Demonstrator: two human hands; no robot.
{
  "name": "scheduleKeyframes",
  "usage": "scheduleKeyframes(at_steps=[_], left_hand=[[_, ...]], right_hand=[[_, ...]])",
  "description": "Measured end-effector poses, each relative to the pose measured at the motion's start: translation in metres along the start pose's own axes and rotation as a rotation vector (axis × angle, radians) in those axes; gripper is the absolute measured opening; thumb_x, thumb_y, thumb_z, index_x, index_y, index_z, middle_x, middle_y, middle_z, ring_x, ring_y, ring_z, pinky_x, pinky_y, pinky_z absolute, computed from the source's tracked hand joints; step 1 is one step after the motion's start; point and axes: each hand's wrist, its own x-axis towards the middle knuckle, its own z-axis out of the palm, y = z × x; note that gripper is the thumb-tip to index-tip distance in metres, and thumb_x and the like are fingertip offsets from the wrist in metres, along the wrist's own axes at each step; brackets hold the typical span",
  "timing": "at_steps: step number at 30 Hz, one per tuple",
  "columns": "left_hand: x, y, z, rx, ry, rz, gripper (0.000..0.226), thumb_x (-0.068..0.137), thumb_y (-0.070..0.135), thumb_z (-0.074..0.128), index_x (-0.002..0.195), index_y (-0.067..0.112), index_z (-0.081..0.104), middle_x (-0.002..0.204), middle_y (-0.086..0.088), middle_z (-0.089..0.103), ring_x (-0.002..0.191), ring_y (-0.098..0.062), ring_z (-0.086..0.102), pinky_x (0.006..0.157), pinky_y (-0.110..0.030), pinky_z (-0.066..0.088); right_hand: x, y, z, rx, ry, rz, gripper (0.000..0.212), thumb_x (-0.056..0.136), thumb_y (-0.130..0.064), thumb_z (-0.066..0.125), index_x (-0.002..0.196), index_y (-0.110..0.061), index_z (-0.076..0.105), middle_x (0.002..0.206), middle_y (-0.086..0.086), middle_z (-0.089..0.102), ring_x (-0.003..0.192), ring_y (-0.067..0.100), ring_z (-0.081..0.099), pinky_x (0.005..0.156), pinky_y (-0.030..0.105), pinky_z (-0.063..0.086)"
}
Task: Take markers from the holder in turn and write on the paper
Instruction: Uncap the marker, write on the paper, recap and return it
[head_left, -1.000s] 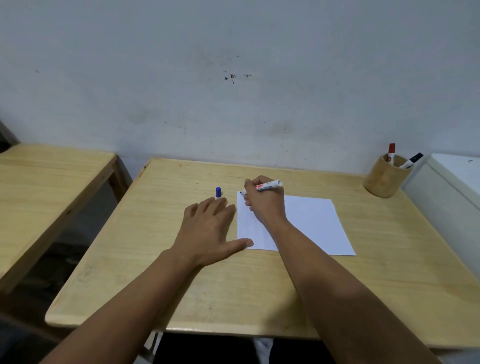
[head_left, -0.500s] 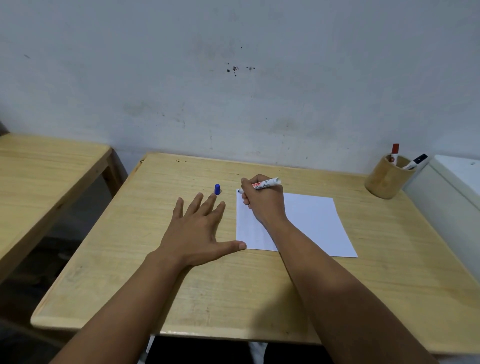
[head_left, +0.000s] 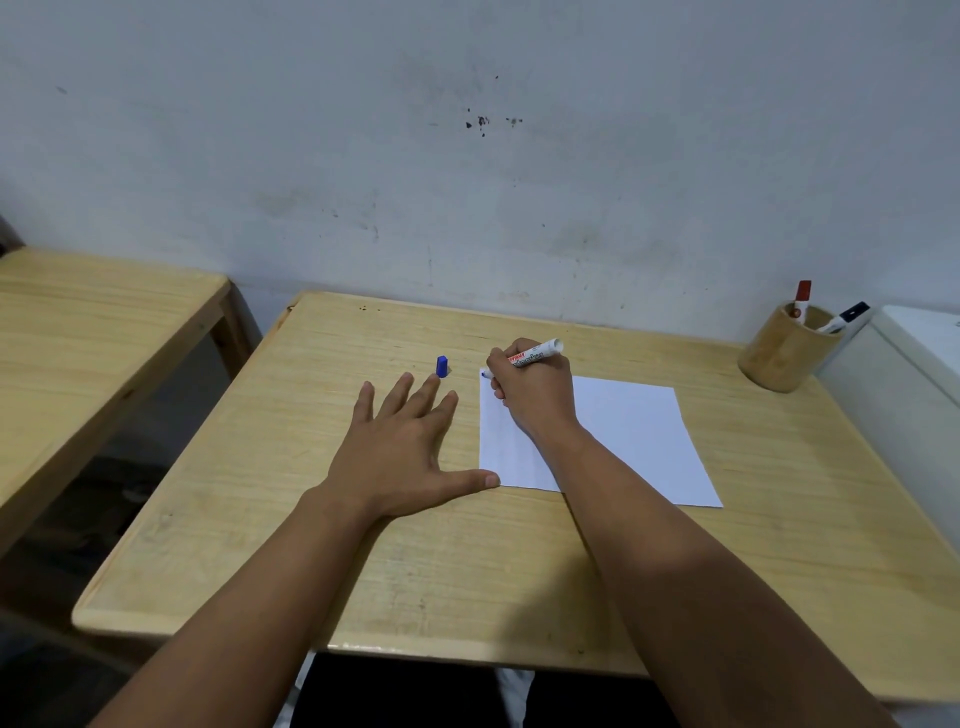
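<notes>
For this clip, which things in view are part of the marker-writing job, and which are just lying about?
Part of the job:
- marker gripped in the right hand
- paper, left hand beside it
- blue cap standing on the table
- holder with a red marker and a black marker

Lying about:
- second table
- white unit

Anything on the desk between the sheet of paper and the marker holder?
Nothing. In the head view the stretch of desk between the paper and the holder is bare wood.
</notes>
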Motion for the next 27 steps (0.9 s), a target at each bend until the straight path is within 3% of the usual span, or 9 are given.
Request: scheduleKeyframes(at_steps=[5,7,10,12,14,17,20,24,27], left_hand=[[-0.002,0.001,-0.003,-0.016,0.0,0.004,0.123,0.066,0.105,0.027,0.164,0.03,0.022,0.174,0.006,0.003,0.161,-0.019,-0.006,0.126,-0.059,-0.004],[-0.003,0.002,-0.005,-0.066,0.014,-0.001,0.117,0.068,0.103,0.031,0.161,0.031,0.03,0.173,0.007,0.013,0.161,-0.019,0.002,0.126,-0.058,-0.001],[0.008,0.0,-0.007,-0.265,0.221,-0.101,0.083,0.084,0.085,0.04,0.147,0.032,0.048,0.154,0.008,0.048,0.144,-0.017,0.043,0.121,-0.052,0.025],[0.027,-0.006,-0.009,-0.324,0.355,-0.173,0.065,0.095,0.064,0.048,0.15,0.031,0.048,0.142,0.004,0.057,0.126,-0.018,0.06,0.106,-0.05,0.043],[0.047,-0.01,-0.012,-0.329,0.355,-0.191,0.055,0.098,0.048,0.055,0.151,0.031,0.049,0.138,0.002,0.059,0.12,-0.02,0.063,0.095,-0.046,0.051],[0.067,-0.011,-0.016,-0.312,0.302,-0.178,0.038,0.099,0.044,0.059,0.134,0.032,0.066,0.124,0.006,0.066,0.111,-0.02,0.065,0.087,-0.041,0.053],[0.073,-0.009,-0.013,-0.308,0.319,-0.186,0.023,0.098,0.036,0.063,0.116,0.029,0.076,0.113,0.008,0.075,0.107,-0.02,0.066,0.084,-0.037,0.052],[0.077,-0.005,-0.02,-0.506,0.348,-0.281,0.023,0.094,0.029,0.069,0.115,0.026,0.076,0.102,0.009,0.077,0.1,-0.017,0.07,0.081,-0.033,0.051],[0.08,0.008,-0.04,-0.667,0.345,-0.293,0.011,0.091,0.023,0.071,0.1,0.021,0.077,0.083,0.013,0.076,0.092,-0.014,0.073,0.081,-0.032,0.054]], right_hand=[[0.001,0.003,-0.003,0.149,0.022,0.05,0.029,0.088,-0.03,0.071,0.077,-0.003,0.068,0.073,0.013,0.079,0.062,0.02,0.074,0.069,0.043,0.062],[0.003,0.002,-0.003,0.231,0.033,0.069,0.029,0.092,-0.028,0.075,0.077,-0.004,0.068,0.069,0.012,0.078,0.06,0.02,0.071,0.065,0.037,0.06],[0.008,-0.005,-0.005,0.358,-0.006,0.108,0.033,0.097,-0.024,0.079,0.074,-0.009,0.063,0.062,0.006,0.071,0.054,0.019,0.063,0.055,0.027,0.053],[0.008,-0.012,-0.008,0.386,-0.056,0.122,0.033,0.099,-0.026,0.079,0.078,-0.008,0.061,0.062,0.006,0.068,0.054,0.018,0.059,0.051,0.025,0.05],[0.004,-0.02,-0.01,0.374,-0.088,0.113,0.034,0.098,-0.033,0.08,0.081,-0.008,0.063,0.066,0.007,0.068,0.056,0.019,0.057,0.048,0.025,0.046],[-0.001,-0.035,-0.019,0.304,0.001,-0.014,0.042,0.096,-0.046,0.079,0.083,-0.009,0.065,0.069,0.01,0.07,0.049,0.015,0.053,0.045,0.024,0.041],[-0.004,-0.048,-0.038,0.279,0.05,-0.118,0.038,0.096,-0.038,0.082,0.081,-0.009,0.061,0.058,-0.006,0.064,0.044,0.01,0.049,0.045,0.022,0.036],[-0.012,-0.053,-0.075,0.246,-0.116,-0.112,0.014,0.098,-0.015,0.08,0.109,-0.008,0.075,0.081,0.006,0.077,0.063,0.016,0.071,0.057,0.027,0.056],[-0.019,-0.055,-0.095,0.319,-0.219,-0.092,0.027,0.109,-0.004,0.059,0.131,-0.013,0.072,0.107,0.01,0.078,0.078,0.022,0.079,0.063,0.039,0.068]])
